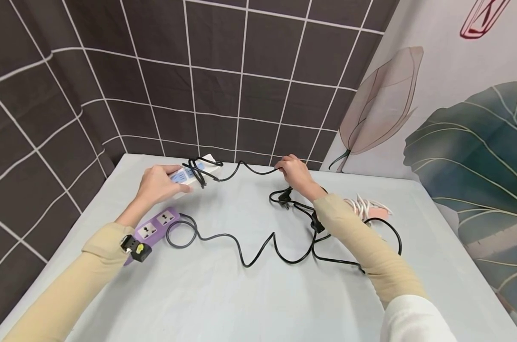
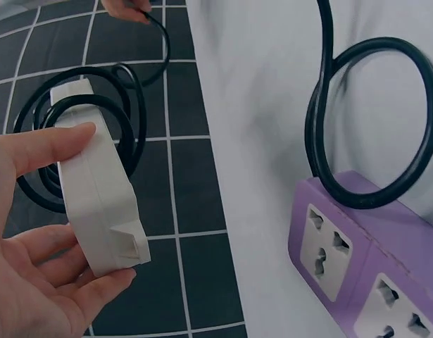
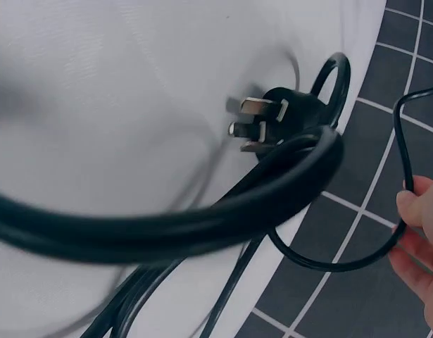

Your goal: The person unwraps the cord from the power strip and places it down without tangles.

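The left hand [image 1: 157, 183] holds a white strip [image 1: 194, 172] at about 11 o'clock on the bench [image 1: 224, 294], close to the back edge. Its grip is closed around the strip: thumb on one side, fingers [image 2: 51, 151] on the other. A black cord [image 1: 245, 170] is looped around the strip a few times.

The right hand [image 1: 294, 172] is at about 1 o'clock, also near the back edge. Its grip pinches the same cord, which hangs in a curve between the two hands.

A black plug [image 1: 284, 195] lies on the bench just under the right hand. Its metal pins show in the right wrist view.

A purple strip [image 1: 153, 227] lies at 9 o'clock, near the left edge, under the left arm. Its own black cord winds across the middle of the bench.

A pink strip [image 1: 369, 209] with a white cord lies at 3 o'clock, behind the right arm.

The front half of the bench, at 6 o'clock, has wide room.
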